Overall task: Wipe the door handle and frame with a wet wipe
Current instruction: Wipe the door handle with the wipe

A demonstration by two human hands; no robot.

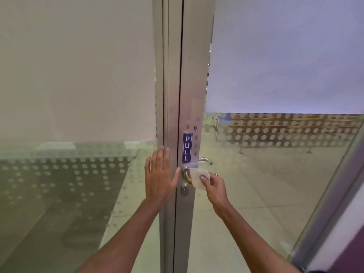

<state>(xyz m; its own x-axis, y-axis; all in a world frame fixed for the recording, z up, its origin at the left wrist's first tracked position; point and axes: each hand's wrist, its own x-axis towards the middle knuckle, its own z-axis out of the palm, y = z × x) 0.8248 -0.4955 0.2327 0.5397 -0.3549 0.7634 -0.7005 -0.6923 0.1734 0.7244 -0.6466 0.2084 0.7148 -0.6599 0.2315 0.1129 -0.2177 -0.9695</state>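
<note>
A glass door with a brushed metal frame point(192, 85) stands in front of me, with a blue PULL sticker point(187, 147) on the stile. Below the sticker is the metal door handle point(186, 174), partly covered by a white wet wipe point(198, 177). My right hand point(213, 189) pinches the wipe against the handle, thumb on top. My left hand point(159, 176) lies flat with fingers spread against the fixed frame post just left of the door gap. A lock cylinder point(184, 189) sits under the handle.
Frosted glass panels with dot patterns flank the frame on both sides. A second handle point(205, 160) shows through the glass on the far side. Purple smudges point(195, 128) mark the stile above the sticker. A slanted metal post point(327, 203) stands at the right.
</note>
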